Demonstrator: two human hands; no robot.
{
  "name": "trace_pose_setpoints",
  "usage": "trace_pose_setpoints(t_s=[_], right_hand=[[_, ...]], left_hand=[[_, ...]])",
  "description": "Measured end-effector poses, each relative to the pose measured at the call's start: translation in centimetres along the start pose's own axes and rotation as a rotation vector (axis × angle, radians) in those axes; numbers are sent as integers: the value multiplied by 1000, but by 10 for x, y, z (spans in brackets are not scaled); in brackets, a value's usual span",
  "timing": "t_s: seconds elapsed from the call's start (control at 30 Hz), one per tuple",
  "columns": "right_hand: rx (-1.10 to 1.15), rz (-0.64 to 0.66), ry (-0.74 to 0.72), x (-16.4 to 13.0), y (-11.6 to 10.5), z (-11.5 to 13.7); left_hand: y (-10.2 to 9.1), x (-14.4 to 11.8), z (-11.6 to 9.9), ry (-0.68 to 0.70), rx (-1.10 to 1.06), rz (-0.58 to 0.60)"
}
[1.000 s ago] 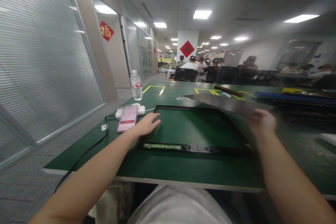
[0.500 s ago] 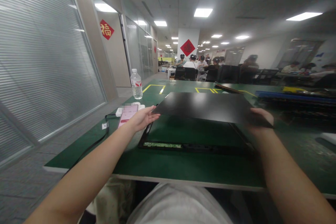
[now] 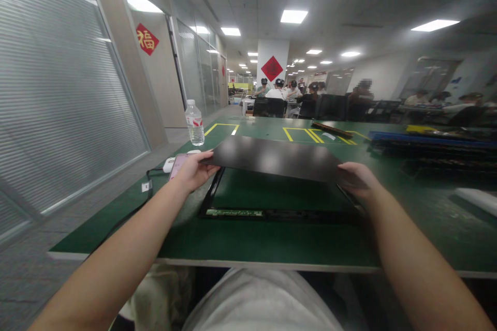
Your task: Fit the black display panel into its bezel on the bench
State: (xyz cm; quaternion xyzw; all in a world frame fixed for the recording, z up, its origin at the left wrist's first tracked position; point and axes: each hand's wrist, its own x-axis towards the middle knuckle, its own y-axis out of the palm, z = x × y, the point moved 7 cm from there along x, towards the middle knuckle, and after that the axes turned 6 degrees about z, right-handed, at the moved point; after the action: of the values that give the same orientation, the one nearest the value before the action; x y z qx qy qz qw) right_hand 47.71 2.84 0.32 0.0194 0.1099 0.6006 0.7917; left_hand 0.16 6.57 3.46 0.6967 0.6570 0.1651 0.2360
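A thin, dark, glossy rectangular panel point(image 3: 272, 158) is held up by its two short sides. My left hand point(image 3: 196, 168) grips its left edge, thumb on top and fingers beneath. My right hand point(image 3: 359, 178) pinches the right edge, with the fingers partly hidden under it. Below the panel, a black rectangular frame point(image 3: 303, 215) lies on the green table point(image 3: 272, 245). A green circuit board strip point(image 3: 235, 213) runs along the near left side of this frame. The panel hides the frame's far side.
Left of the panel are a phone point(image 3: 177, 164), a white plug point(image 3: 169, 165) with a black cable, and a water bottle point(image 3: 194, 123). At right lies a stack of long dark strips with a blue one point(image 3: 423, 142) and a white object point(image 3: 477, 201). Several people sit at tables behind.
The panel and my right hand have shifted left. My right hand now pinches the panel's edge with the thumb on top, and my left hand has closed on the left edge. The view has turned slightly.
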Motion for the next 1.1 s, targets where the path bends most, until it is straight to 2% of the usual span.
trace_pose_setpoints(t_s=[0.07,0.13,0.27,0.5,0.67,0.8,0.9,1.1], right_hand=[[-42,104,160,4,6,-14],[-51,179,241,8,9,-23],[-65,96,179,17,-1,-24],[-145,-39,194,20,-15,-26],[-188,-137,137,13,-16,-17],[-204,-168,102,5,-10,-10],[-233,-166,104,2,-7,-8],[-250,-198,30,3,-12,-3]], left_hand=[[0,1,-4,38,17,18],[-1,2,-6,68,51,38],[-3,5,-6,80,137,65],[2,8,1,53,276,140],[9,-1,0,46,293,115],[8,-6,-3,70,292,76],[8,-5,-4,95,284,95],[6,-3,-3,90,252,92]])
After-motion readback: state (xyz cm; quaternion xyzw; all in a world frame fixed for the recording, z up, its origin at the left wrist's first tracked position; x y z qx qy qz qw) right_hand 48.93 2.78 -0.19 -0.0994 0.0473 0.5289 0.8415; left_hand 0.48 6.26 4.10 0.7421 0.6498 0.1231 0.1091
